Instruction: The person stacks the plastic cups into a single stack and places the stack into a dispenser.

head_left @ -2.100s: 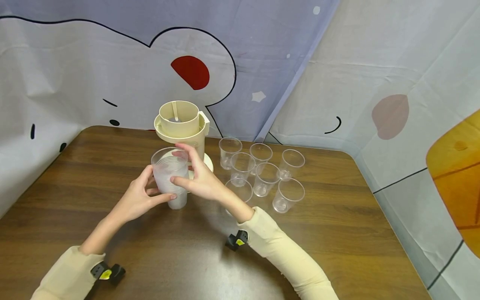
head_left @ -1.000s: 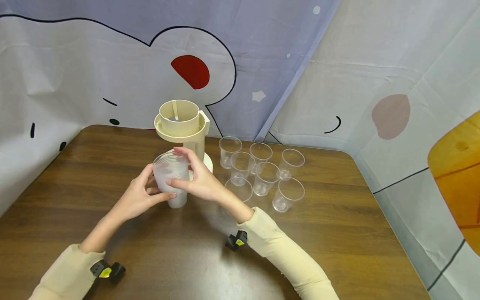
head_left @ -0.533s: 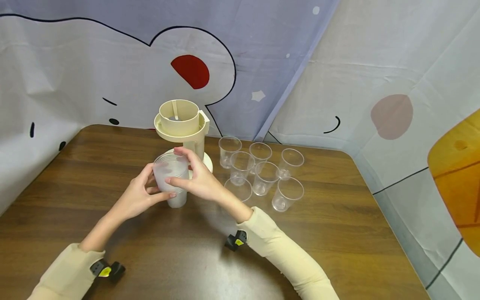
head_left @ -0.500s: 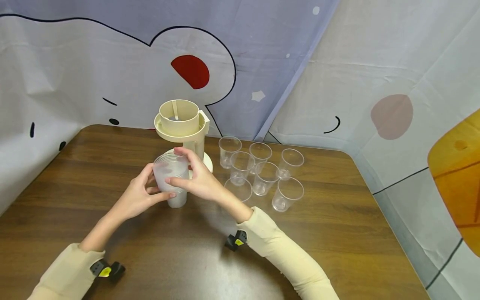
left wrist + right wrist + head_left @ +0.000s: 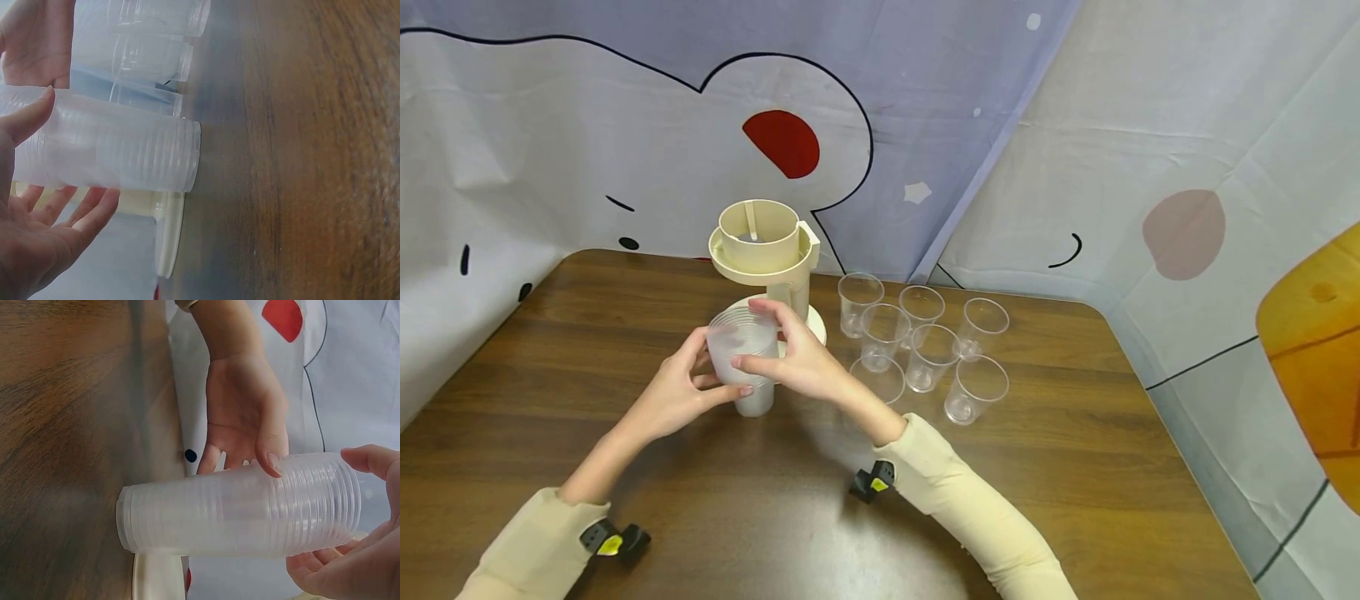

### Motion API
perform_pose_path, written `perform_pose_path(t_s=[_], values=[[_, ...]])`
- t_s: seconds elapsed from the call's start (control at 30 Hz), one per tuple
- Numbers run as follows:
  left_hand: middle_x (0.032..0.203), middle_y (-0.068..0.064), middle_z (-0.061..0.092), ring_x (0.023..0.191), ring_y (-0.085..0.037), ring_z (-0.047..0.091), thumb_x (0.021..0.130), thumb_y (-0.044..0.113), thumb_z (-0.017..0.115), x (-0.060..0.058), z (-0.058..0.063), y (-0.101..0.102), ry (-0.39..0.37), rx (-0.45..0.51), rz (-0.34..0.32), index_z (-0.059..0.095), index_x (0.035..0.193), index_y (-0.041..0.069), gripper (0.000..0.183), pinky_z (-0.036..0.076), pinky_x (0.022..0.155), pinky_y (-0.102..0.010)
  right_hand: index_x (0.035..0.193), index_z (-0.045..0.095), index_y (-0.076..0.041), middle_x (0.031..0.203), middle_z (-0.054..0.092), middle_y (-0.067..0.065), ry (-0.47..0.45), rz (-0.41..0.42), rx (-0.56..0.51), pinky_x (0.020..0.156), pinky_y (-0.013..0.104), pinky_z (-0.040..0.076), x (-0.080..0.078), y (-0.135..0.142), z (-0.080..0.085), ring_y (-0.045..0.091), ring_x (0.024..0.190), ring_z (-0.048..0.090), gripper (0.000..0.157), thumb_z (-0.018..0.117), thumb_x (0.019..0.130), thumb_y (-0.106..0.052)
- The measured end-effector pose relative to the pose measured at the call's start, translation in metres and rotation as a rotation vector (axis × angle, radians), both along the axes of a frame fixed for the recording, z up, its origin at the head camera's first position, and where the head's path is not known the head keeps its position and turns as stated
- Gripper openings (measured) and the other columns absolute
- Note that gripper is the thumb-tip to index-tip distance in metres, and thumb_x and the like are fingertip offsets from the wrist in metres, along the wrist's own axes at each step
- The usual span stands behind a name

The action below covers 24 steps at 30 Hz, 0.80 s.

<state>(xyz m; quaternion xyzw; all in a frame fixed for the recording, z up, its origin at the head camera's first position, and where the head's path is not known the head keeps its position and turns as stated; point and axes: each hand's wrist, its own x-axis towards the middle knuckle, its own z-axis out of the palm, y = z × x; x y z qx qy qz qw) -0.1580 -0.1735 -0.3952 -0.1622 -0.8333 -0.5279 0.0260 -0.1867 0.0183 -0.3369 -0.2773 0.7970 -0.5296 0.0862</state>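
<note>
A stack of clear plastic cups (image 5: pixel 728 342) stands upright near the table's middle left, its rims packed closely at the top. My left hand (image 5: pixel 677 393) grips it from the left, with the thumb across the near side and the fingers behind. Higher up, my right hand (image 5: pixel 801 358) holds the stack near its rims from the right, the thumb on the near side. The right wrist view shows the nested cups (image 5: pixel 244 509) between both hands. In the left wrist view, the bottom of the stack (image 5: pixel 181 156) is at or just over the tabletop; contact is unclear.
Just behind the stack stands a cream plastic device (image 5: pixel 760 271) with a round open top and a round base. Several single clear cups (image 5: pixel 932 358) stand upright in a loose group to the right on the wooden table (image 5: pixel 1075 467). A printed curtain (image 5: pixel 917 108) hangs behind.
Since two seconds ago the uppermost cup, then sticking up, has sunk down into the stack under my right hand, which came slightly lower. My left hand has stayed in place.
</note>
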Motion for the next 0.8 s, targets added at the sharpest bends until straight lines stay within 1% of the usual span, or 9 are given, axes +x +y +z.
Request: perform_pose_path(t_s=[0.13, 0.2, 0.27, 0.37, 0.43, 0.47, 0.53, 0.6, 0.8], values=[[0.132, -0.01, 0.049, 0.119, -0.035, 0.055, 0.079, 0.015, 0.08, 0.0, 0.0, 0.0, 0.001, -0.001, -0.003, 0.036, 0.136, 0.008, 0.073, 0.057, 0.088, -0.035, 0.142, 0.037, -0.006, 0.147, 0.043, 0.008, 0.012, 0.0, 0.022, 0.108, 0.025, 0.039, -0.001, 0.001, 0.001, 0.017, 0.131, 0.043, 0.071, 0.073, 0.082, -0.014], [0.132, -0.011, 0.049, 0.118, -0.033, 0.055, 0.079, 0.015, 0.08, 0.0, 0.0, 0.0, 0.007, -0.002, -0.004, 0.036, 0.136, 0.007, 0.072, 0.058, 0.087, -0.035, 0.143, 0.037, -0.006, 0.147, 0.042, 0.008, 0.026, 0.002, 0.035, 0.109, 0.025, 0.039, -0.001, 0.003, 0.001, 0.017, 0.132, 0.042, 0.072, 0.074, 0.082, -0.015], [0.131, -0.01, 0.05, 0.116, -0.023, 0.058, 0.079, 0.014, 0.08, 0.0, -0.001, 0.0, 0.013, -0.002, -0.003, 0.036, 0.136, 0.007, 0.072, 0.058, 0.086, -0.034, 0.144, 0.036, -0.005, 0.148, 0.041, 0.009, 0.043, 0.01, 0.038, 0.11, 0.025, 0.039, -0.001, 0.004, 0.002, 0.018, 0.133, 0.042, 0.074, 0.075, 0.081, -0.014], [0.131, -0.01, 0.051, 0.11, -0.002, 0.057, 0.079, 0.014, 0.08, 0.0, -0.002, 0.0, 0.022, 0.005, 0.0, 0.037, 0.135, 0.008, 0.072, 0.058, 0.085, -0.032, 0.144, 0.036, -0.004, 0.148, 0.041, 0.01, 0.072, 0.026, 0.037, 0.111, 0.025, 0.038, 0.001, 0.007, 0.005, 0.02, 0.134, 0.041, 0.075, 0.075, 0.08, -0.011], [0.131, -0.011, 0.051, 0.11, -0.003, 0.058, 0.079, 0.014, 0.08, 0.0, -0.002, 0.0, 0.024, 0.006, 0.003, 0.037, 0.135, 0.008, 0.071, 0.058, 0.085, -0.033, 0.144, 0.035, -0.002, 0.147, 0.041, 0.012, 0.089, 0.037, 0.031, 0.112, 0.028, 0.038, 0.001, 0.01, 0.006, 0.022, 0.134, 0.041, 0.075, 0.075, 0.08, -0.01], [0.131, -0.011, 0.051, 0.112, -0.007, 0.058, 0.079, 0.014, 0.08, 0.0, -0.002, 0.0, 0.023, 0.005, 0.004, 0.037, 0.135, 0.008, 0.072, 0.058, 0.086, -0.033, 0.143, 0.035, -0.002, 0.146, 0.042, 0.012, 0.1, 0.04, 0.029, 0.112, 0.029, 0.038, 0.002, 0.011, 0.007, 0.023, 0.134, 0.042, 0.075, 0.074, 0.08, -0.01], [0.131, -0.011, 0.051, 0.115, -0.02, 0.058, 0.079, 0.014, 0.08, 0.0, -0.002, 0.0, 0.017, 0.003, 0.005, 0.036, 0.136, 0.008, 0.072, 0.058, 0.086, -0.034, 0.143, 0.036, -0.001, 0.146, 0.042, 0.013, 0.117, 0.042, 0.025, 0.113, 0.032, 0.038, 0.002, 0.015, 0.008, 0.024, 0.133, 0.042, 0.074, 0.074, 0.08, -0.009], [0.131, -0.013, 0.051, 0.118, -0.034, 0.056, 0.079, 0.014, 0.079, 0.0, -0.002, 0.0, 0.012, 0.0, 0.006, 0.036, 0.137, 0.007, 0.072, 0.058, 0.087, -0.036, 0.142, 0.036, -0.001, 0.145, 0.042, 0.013, 0.133, 0.043, 0.015, 0.113, 0.036, 0.038, 0.003, 0.018, 0.009, 0.025, 0.132, 0.043, 0.074, 0.074, 0.079, -0.008], [0.133, -0.016, 0.049, 0.119, -0.037, 0.055, 0.08, 0.014, 0.079, 0.0, -0.002, 0.0, 0.007, 0.002, 0.004, 0.035, 0.137, 0.007, 0.073, 0.058, 0.087, -0.038, 0.141, 0.038, 0.0, 0.145, 0.043, 0.014, 0.168, 0.029, -0.012, 0.113, 0.037, 0.039, 0.01, 0.03, 0.011, 0.031, 0.132, 0.043, 0.074, 0.074, 0.077, -0.005]])
